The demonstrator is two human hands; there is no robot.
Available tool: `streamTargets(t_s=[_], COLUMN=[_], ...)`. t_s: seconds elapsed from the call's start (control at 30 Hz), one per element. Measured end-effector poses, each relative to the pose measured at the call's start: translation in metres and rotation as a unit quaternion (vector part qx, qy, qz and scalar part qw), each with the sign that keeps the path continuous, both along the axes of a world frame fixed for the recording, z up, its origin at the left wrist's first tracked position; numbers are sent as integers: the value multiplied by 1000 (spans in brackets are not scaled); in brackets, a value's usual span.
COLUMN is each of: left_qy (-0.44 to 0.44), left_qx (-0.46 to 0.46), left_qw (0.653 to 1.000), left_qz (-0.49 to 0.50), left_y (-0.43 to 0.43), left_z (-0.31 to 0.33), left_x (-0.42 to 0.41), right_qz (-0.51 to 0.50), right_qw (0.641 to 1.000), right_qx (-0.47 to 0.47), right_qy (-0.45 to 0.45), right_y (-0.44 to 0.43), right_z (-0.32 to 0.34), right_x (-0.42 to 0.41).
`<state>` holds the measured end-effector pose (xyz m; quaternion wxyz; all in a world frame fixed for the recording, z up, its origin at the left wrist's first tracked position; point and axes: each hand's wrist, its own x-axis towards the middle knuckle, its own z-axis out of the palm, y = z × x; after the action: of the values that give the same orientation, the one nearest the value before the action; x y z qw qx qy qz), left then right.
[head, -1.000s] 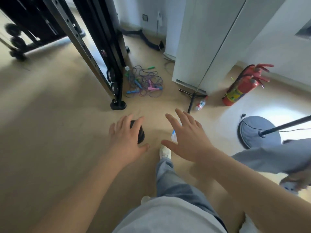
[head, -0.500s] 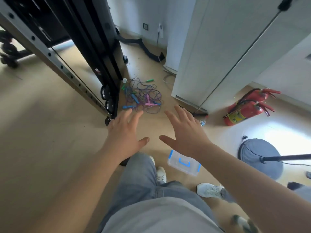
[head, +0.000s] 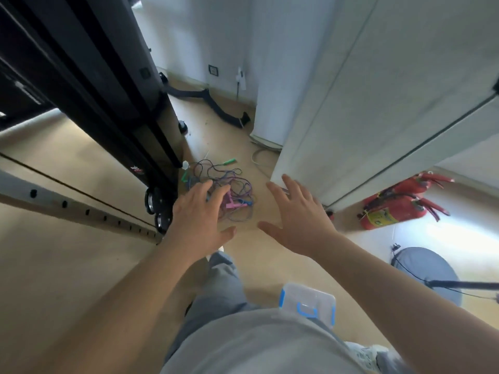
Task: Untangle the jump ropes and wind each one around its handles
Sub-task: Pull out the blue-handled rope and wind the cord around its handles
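Looking down on a tan floor [head: 81, 265]. Reaching forward with both hands, palms down, holding nothing: left hand [head: 198, 214] with fingers spread and lightly bent, covering the left part of the ropes [head: 240, 184] from this view, cannot tell whether touching them; right hand [head: 299, 214] flat and spread wide, thumb out to the left, just right of the ropes and apart from them. Ropes on the floor in one loose tangle of dark, purple and blue cord, between a black frame [head: 108, 90] on the left and a white cabinet [head: 351, 103] on the right. All loose, not wound on any handle. At the far edge of the tangle, a green handle [head: 229, 161], lying clear of the heap; a second green piece [head: 184, 176] by the frame's foot. In the middle, just past the left hand, a pink handle [head: 232, 204] with a blue handle [head: 247, 202] close at its right end. Beyond, by the wall, a black sleeve [head: 216, 103] on the floor and a socket [head: 213, 70] above it. To the right, past the cabinet's corner, two red extinguishers [head: 391, 209] by the wall, and nearer, a grey round base [head: 424, 273] with a dark pole [head: 464, 285]. Below the hands, a leg [head: 224, 287] in grey trousers, and beside it on the floor a clear box [head: 307, 303] with blue clips.
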<state>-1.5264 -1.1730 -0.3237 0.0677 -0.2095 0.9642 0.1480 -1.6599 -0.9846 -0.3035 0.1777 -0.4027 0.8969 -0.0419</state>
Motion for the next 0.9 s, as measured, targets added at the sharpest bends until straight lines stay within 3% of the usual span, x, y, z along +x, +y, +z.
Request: streamTargets(t_s=[0.23,0.53,0.73,0.9], left_qy=[-15,-66,-78,-102], left_qx=[-1,9,11,67], left_qw=[999,997,996,992], left_qz=[-35,-46,-39,-3], left_y=[-111,-163,-180,-203], left_z=[-1,-33,-93,-175], left_x=[-76,-149,-191,-222], right_qz=[-38,-46,-6,1], right_qw=[999,998,999,999], right_qx=[-25,-14,-5,1], right_qy=[-30,-37,-40,-50], right_y=[-111,-170,-191,-219], right_z=[-6,-41,-105,-197], right_x=[-63,-130,-178,-199])
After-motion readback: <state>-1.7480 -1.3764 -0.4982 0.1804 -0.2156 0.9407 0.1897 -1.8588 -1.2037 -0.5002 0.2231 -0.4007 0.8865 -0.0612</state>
